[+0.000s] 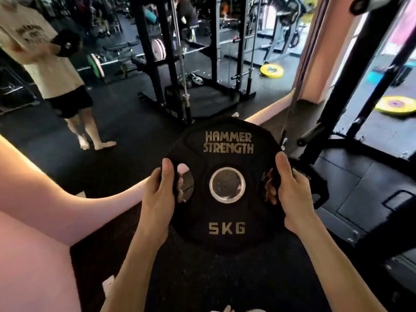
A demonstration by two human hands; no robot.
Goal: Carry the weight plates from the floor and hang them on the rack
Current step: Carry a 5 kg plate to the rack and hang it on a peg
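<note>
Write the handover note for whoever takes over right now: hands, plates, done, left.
Left hand grips the left grip hole of the black 5 kg plate; right hand grips its right edge. The plate is held off the floor, face up.
Done: this plate is picked up.
Left: hang it on the rack, perhaps on the empty peg to the right. Two yellow plates lie on the floor.
</note>
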